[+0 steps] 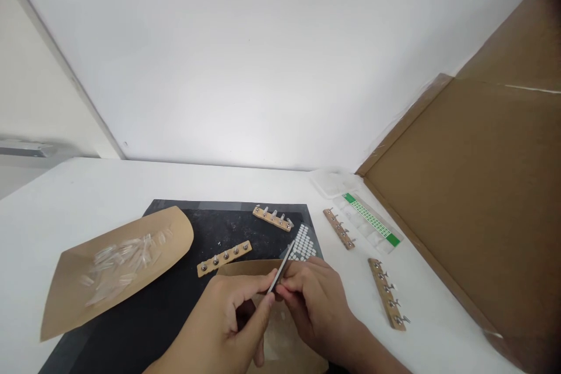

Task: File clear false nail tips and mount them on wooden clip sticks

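Observation:
Near the front of the black mat, my left hand (236, 312) pinches the lower end of a thin, flat grey strip (286, 260) between thumb and forefinger. The strip slants up and to the right; its exact kind is unclear. My right hand (318, 301) is closed right beside it, fingertips pressed together near the strip's lower end, and what they hold is hidden. Just beyond the right knuckles lies a sheet of small white rounded pads (303, 243). Beneath both hands is a brown cardboard tray (284, 339), partly covered by them.
A second cardboard tray (65, 280) with clear plastic pieces (127, 260) lies left on the black mat (175, 298). Wooden strips with metal studs (225, 256) (272, 218) (338, 228) (388, 292) lie around. A green-and-clear packet (372, 219) sits near the cardboard wall (473, 198).

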{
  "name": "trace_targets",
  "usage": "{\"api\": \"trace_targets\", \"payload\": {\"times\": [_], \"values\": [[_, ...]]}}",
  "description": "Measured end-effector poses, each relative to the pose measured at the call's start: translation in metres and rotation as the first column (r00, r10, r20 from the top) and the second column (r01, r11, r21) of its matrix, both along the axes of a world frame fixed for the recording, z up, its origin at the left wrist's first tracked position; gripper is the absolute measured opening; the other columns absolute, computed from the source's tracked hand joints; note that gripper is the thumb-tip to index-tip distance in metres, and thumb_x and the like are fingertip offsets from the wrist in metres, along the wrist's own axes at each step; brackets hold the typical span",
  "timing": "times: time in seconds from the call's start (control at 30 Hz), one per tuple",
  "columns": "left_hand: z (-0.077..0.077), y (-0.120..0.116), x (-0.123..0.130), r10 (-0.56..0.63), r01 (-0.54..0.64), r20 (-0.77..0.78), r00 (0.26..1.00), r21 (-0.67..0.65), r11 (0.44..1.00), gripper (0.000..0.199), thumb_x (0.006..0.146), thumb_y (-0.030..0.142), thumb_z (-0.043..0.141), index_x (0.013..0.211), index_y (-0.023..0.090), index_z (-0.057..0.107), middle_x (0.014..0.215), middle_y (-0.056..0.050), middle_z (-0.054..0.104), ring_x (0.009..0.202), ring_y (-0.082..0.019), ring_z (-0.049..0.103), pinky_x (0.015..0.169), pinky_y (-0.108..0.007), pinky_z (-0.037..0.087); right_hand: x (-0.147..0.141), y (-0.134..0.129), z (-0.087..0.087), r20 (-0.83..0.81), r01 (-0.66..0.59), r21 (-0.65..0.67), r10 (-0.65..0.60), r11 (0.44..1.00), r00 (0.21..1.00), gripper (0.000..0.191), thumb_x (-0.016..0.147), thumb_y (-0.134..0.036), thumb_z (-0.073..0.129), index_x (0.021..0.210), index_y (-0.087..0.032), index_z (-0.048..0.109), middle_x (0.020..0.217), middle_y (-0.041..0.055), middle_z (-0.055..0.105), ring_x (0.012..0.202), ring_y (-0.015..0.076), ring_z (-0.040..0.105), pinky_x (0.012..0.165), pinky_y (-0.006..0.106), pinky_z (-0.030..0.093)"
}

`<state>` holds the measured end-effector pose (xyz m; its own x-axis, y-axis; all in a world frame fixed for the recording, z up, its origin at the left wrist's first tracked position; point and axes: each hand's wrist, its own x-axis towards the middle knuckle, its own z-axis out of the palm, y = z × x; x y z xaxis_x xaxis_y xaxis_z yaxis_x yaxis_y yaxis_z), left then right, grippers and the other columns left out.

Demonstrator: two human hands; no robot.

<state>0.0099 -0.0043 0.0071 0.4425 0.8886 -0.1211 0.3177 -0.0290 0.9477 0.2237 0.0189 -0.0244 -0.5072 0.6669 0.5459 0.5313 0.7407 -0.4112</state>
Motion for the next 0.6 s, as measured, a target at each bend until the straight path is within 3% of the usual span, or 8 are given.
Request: {"api": "trace_targets", "payload": {"times": [0.2, 0.43, 0.6], "values": [[0.0042, 0.0004, -0.0008, -0.028, 0.029, 0.038, 0.999, -0.032, 0.999, 0.047, 0.110, 0.046, 0.046, 0.135, 0.016, 0.073, 0.051, 0.005, 0.057, 0.041, -0.010, 0.048, 0.044, -0.016, 0.036, 0.0007, 0.0050, 0.0000, -0.044, 0.159, 0.130, -0.154, 0.979, 0.987, 0.017, 0.107, -0.017, 0.057, 0.091, -0.023, 0.054, 0.075, -0.0017, 0.068, 0.059, 0.0152, 0.057, 0.064, 0.033, 0.036], [0.0070, 0.0002, 0.0006, -0.024, 0.026, 0.067, 0.997, -0.026, 0.999, 0.046, 0.108, 0.047, 0.048, 0.129, 0.016, 0.076, 0.050, 0.006, 0.051, 0.038, -0.009, 0.046, 0.044, -0.017, 0.034, -0.0018, -0.0013, 0.0022, -0.066, 0.002, 0.049, 0.002, 0.999, 0.998, 0.014, 0.104, -0.012, 0.057, 0.098, -0.023, 0.053, 0.083, -0.0019, 0.074, 0.066, 0.0159, 0.065, 0.070, 0.034, 0.041], [0.0042, 0.0017, 0.0013, -0.040, 0.044, 0.075, 0.996, -0.048, 0.998, 0.045, 0.108, 0.045, 0.048, 0.128, 0.016, 0.076, 0.051, 0.006, 0.053, 0.039, -0.009, 0.048, 0.044, -0.016, 0.038, -0.0012, 0.0003, 0.0010, -0.106, 0.215, 0.067, -0.208, 0.974, 0.972, 0.014, 0.105, -0.014, 0.058, 0.095, -0.024, 0.056, 0.073, -0.0024, 0.067, 0.061, 0.0173, 0.060, 0.068, 0.034, 0.040]]}}
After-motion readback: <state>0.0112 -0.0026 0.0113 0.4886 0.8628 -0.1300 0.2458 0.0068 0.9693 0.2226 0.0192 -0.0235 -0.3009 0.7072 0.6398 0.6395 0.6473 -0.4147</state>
